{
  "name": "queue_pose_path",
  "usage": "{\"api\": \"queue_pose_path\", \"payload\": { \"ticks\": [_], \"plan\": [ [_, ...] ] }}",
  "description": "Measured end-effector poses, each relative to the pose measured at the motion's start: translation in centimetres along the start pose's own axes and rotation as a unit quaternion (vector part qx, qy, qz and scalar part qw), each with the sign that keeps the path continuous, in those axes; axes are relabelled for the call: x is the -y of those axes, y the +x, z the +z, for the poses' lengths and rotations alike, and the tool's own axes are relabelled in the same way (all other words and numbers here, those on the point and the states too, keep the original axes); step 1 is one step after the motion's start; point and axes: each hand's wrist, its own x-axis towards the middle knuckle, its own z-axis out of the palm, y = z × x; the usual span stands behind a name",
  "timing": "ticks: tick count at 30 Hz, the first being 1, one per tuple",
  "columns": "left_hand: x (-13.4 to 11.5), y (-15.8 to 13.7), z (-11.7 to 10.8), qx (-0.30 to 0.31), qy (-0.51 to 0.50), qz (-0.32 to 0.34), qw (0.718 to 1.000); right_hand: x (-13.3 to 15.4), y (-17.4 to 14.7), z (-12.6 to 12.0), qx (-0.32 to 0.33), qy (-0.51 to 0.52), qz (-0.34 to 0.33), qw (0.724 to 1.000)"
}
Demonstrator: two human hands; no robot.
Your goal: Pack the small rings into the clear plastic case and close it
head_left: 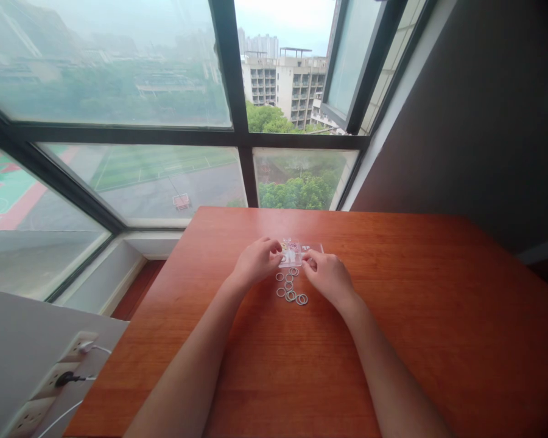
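A small clear plastic box [294, 260] lies on the table between my hands, with little coloured pieces showing at its far side. A clear flap [318, 247], perhaps its lid, extends to the right. My left hand [257, 263] is closed at the box's left edge, thumb and fingers bent against it. On the other side, my right hand [329, 277] pinches at the right edge of the box; its fingertips are partly hidden. Several pale thin rings [289, 286] lie loose just in front of the box, some overlapping.
The reddish-brown wooden table [274, 371] reaches to a large window with a dark frame [243, 137]. At the lower left, a white wall carries sockets [55, 380] with plugs and cables. A dark wall [461, 121] rises at the right.
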Motion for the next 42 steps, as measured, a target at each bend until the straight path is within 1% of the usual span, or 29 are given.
{"api": "queue_pose_path", "payload": {
  "ticks": [3,6,10,17,25,30,33,35,38,42],
  "plan": [
    [0.1,-0.1,0.3,0.004,0.019,-0.004,1.0,0.1,-0.1,0.0,0.044,-0.009,-0.027,0.999],
    [0.2,-0.1,0.5,0.005,0.023,-0.005,1.0,0.1,-0.2,0.1,0.067,-0.026,-0.037,0.997],
    [0.3,0.0,0.6,0.004,0.018,-0.004,1.0,0.2,-0.2,0.2,0.074,-0.04,-0.039,0.996],
    [0.2,-0.1,0.4,0.001,0.014,0.001,1.0,0.4,-0.5,0.2,0.096,-0.032,-0.063,0.993],
    [0.2,-0.1,0.3,-0.002,0.017,0.005,1.0,0.5,-0.5,0.2,0.115,-0.055,-0.063,0.99],
    [0.1,-0.1,0.1,-0.006,0.006,0.009,1.0,0.8,-0.5,0.4,0.114,-0.061,-0.061,0.99],
    [0.0,0.0,0.0,-0.019,-0.014,0.018,1.0,0.7,-0.4,0.3,0.092,-0.017,-0.058,0.994],
    [-0.1,0.1,0.0,-0.02,-0.044,0.036,0.998,0.5,-0.2,0.2,0.06,0.02,-0.054,0.997],
    [-0.5,0.2,0.0,0.008,-0.118,0.053,0.992,0.3,-0.1,0.2,-0.01,0.063,-0.056,0.996],
    [-1.3,0.3,0.0,0.049,-0.225,0.037,0.972,0.1,-0.1,0.4,-0.094,0.086,-0.073,0.989]
  ]
}}
